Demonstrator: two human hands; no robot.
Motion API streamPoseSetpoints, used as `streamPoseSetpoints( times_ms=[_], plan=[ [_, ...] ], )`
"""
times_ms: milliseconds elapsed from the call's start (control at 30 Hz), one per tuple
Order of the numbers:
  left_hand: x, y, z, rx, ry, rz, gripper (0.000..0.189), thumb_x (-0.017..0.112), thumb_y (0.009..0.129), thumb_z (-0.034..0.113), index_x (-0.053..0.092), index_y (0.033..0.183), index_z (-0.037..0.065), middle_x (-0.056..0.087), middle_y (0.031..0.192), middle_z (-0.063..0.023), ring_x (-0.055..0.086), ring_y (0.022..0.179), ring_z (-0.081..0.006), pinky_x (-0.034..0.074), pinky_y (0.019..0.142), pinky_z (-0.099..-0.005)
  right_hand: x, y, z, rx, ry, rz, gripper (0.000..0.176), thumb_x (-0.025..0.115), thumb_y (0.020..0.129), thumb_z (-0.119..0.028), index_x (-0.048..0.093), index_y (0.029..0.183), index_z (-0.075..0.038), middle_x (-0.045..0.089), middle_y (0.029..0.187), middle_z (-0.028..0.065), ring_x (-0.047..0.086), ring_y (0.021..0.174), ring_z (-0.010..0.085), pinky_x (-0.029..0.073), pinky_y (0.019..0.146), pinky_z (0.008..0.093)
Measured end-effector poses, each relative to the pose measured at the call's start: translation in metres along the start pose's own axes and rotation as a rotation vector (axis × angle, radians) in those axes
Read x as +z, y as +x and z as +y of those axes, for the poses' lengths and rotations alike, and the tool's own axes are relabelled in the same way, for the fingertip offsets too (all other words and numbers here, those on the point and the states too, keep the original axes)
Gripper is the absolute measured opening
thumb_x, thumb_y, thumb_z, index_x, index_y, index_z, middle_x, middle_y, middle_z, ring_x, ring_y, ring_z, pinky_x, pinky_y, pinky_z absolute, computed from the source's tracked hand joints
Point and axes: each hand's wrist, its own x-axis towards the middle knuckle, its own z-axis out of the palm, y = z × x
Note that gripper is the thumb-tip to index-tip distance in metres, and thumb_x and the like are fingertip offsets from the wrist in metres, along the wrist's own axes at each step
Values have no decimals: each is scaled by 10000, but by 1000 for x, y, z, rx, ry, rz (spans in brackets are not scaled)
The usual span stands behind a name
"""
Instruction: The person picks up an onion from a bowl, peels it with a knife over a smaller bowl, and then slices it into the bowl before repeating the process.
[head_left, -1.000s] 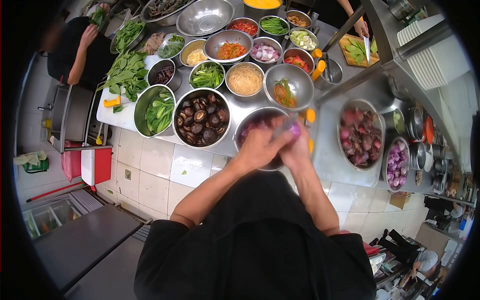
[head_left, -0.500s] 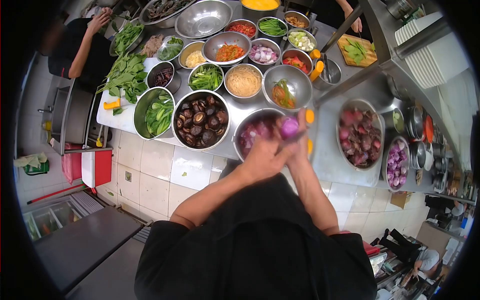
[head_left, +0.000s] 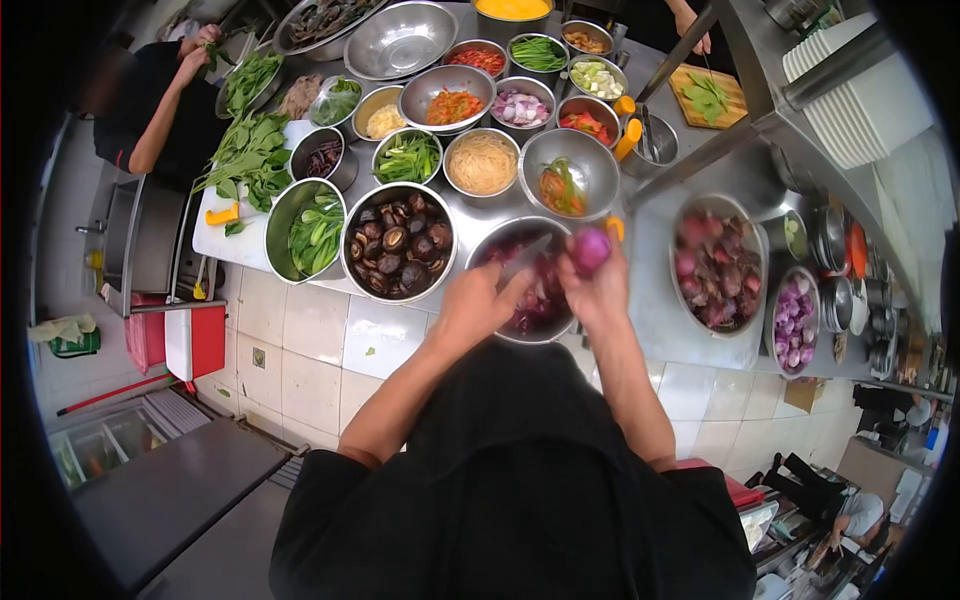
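Over the near-side metal bowl, my left hand is closed around a knife, its blade slanting up and to the right. Its handle is hidden in my fingers. My right hand grips a peeled purple onion at the bowl's right rim. Reddish-purple onion pieces or skins lie in the bowl below, partly covered by my hands. To the right stands an oval basin of red onions with dark skins. Beyond it, another basin holds peeled purple onions.
A bowl of dark mushrooms and one of leafy greens stand to the left. Several bowls of cut vegetables fill the counter behind. A metal post rises at right. One co-worker handles greens; another's hand is near a cutting board.
My hands, which were together at the onion, have separated. The left hand with the knife moved left over the bowl; the right hand keeps the onion, slightly farther right.
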Motion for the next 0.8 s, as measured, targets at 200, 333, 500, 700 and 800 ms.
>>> streamPoseSetpoints(
  times_ms=[200,333,500,700,800],
  plan=[
    [3,5,-8,-5,54,-70,314,712,827,255,636,856,-48,615,676,-239,638,654,-382,471,593,-419,-1,-4,-5,154,92,-167,471,422,953,-528,549,836,-90,562,758,69,517,632,207,398,511,300],
    [5,4,3,34,-252,-30,309,724,829,250,653,897,-43,635,651,-147,634,615,-220,468,590,-357,-7,0,-2,227,158,-320,459,393,967,-478,559,820,-75,562,777,73,509,723,221,430,663,358],
    [0,2,39,74,-459,-139,375,742,834,347,681,881,-20,578,615,-56,496,619,-84,427,570,-291,14,-13,4,190,162,-141,465,351,1000,-399,592,859,-27,607,861,103,557,826,263,466,796,395],
    [10,4,43,74,-455,-126,449,704,856,420,669,799,-25,537,566,-48,469,576,-89,413,542,-305,17,-18,11,108,150,-146,419,378,1007,-361,583,908,-9,615,890,111,575,938,270,475,862,388],
    [16,6,38,72,-453,-125,510,680,867,462,645,745,-33,508,531,-48,452,547,-89,394,506,-309,16,-15,14,73,105,-106,392,395,1004,-351,562,886,-16,594,853,100,559,965,259,461,875,375]
  ],
)
